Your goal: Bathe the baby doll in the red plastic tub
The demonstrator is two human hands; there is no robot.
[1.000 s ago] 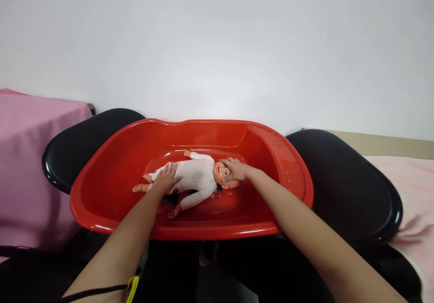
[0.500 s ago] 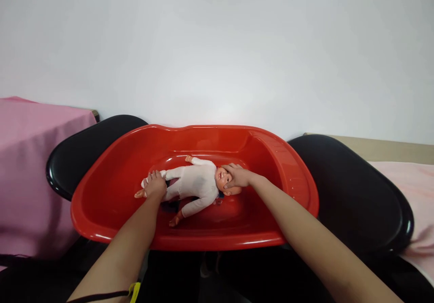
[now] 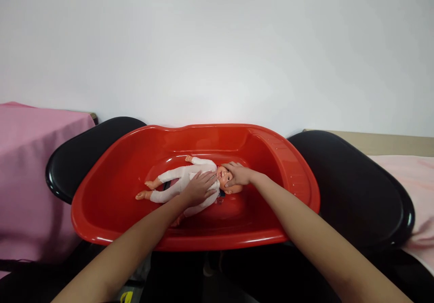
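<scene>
A doll (image 3: 171, 190) in a white long-sleeved suit lies on its back in a red baby bathtub (image 3: 305, 176), its head to the right and bare feet to the left. My left hand (image 3: 200, 189) rests on the doll's chest with its fingers pointing right. Brighter white edges of what looks like a small white cloth (image 3: 194, 175) show around that hand; most of it is covered. My right hand (image 3: 239, 175) grips the doll's head from above, thumb and fingers on either side of the forehead. The doll's near arm is partly hidden by my left forearm.
Black stool-like seats (image 3: 352, 194) stick out beyond both ends of the tub. Pink cloth (image 3: 37, 172) drapes a surface at the left, and paler pink cloth (image 3: 413, 190) lies at the right. Behind the tub stands a plain white wall (image 3: 217, 54).
My left hand has moved right, from the doll's lower legs up to its chest, with the white cloth under it. The feet are uncovered now. My right hand stays on the head.
</scene>
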